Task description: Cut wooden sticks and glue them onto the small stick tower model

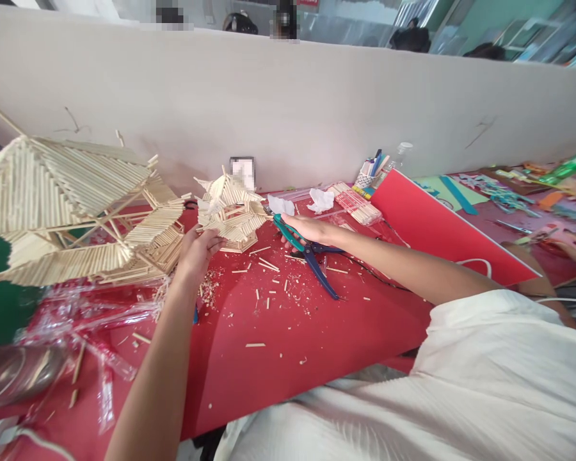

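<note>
A person's right hand (301, 229) has its fingers clamped on blue-and-green pliers (320, 272), their tip beside a small stick-built pavilion (240, 227) on the red worktop (278, 384). The left hand (199, 250) touches the pavilion's near left edge; whether its fingers grip cannot be told. A larger stick pavilion (86, 186) stands left.
</note>
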Available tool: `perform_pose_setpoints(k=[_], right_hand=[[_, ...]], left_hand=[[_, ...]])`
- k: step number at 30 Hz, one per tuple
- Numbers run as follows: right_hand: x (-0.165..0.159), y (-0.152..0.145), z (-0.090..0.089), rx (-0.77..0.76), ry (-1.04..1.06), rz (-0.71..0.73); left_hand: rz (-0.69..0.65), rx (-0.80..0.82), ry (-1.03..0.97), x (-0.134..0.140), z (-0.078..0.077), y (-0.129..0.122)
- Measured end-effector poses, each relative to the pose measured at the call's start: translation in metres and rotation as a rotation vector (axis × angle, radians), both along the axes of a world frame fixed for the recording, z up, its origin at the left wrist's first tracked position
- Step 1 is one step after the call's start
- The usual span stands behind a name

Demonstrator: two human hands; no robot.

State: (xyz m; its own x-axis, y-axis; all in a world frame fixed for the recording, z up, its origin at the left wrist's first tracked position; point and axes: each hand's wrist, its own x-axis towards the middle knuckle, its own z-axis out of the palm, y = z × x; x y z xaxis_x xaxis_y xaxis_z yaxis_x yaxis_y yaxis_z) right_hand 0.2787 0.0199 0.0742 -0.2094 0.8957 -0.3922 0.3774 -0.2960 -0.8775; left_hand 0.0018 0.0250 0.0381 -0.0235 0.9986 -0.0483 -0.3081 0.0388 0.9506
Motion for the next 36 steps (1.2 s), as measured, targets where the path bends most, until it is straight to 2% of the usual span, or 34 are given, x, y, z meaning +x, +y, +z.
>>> perform_pose_setpoints(k=[8, 21, 27, 32, 36], right_hand=[[0.003, 0.002, 0.001, 0.010, 0.015, -0.014], [0.003, 0.009, 0.001, 0.133, -0.135, 0.067], [-0.002, 0.007, -0.006, 0.170, -0.197, 0.079], [-0.004, 0.010, -0.009, 0.336, -0.166, 0.059], [-0.002, 0.013, -0.005, 0.221, -0.073, 0.020]], left_hand=[[0.013, 0.008, 0.005, 0.001, -0.001, 0.000], [-0.005, 0.013, -0.021, -0.001, -0.002, 0.001], [-0.001, 0.004, -0.007, -0.001, -0.001, 0.001], [-0.011, 0.015, -0.013, 0.002, -0.002, 0.001], [-0.020, 0.016, -0.012, 0.003, -0.002, 0.001]])
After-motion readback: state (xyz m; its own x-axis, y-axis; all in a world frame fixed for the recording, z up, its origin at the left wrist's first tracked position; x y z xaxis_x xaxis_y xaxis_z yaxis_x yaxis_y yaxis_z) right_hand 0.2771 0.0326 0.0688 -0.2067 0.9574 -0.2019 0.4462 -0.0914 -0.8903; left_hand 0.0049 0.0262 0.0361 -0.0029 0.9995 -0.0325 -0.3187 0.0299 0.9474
